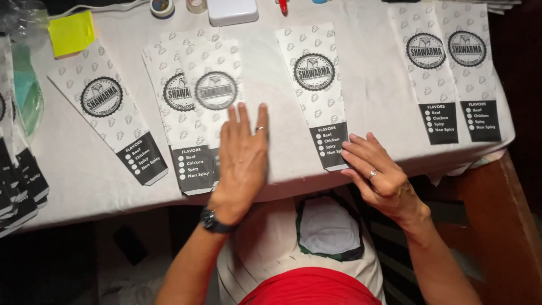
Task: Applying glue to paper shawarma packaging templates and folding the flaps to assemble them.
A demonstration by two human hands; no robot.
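Left hand lies flat and open, fingers together, pressing on the top paper sleeve of a small stack at the table's near edge, the blurred sleeve fanning toward 12 o'clock from the palm. Right hand is spread too, fingers slightly apart, fingertips touching the dark bottom corner of the next sleeve, which sits at about 2 o'clock from the left hand. Neither hand grips anything; both just rest on paper.

These sleeves look thin, light and floppy, printed white with a round dark badge and a black band at the foot. They would likely slide easily on the cloth and crease if pinched hard; the safest hold looks like the black bottom end, which overhangs the table edge.

Around them: a single sleeve angled at 9 o'clock, two more side by side far out at 2 o'clock, another pile at the left edge. Up at 12 o'clock sit a white box and tape rolls, with a yellow sticky pad at 10 o'clock. The white tablecloth lies between the sleeves, nothing blocking either hand.
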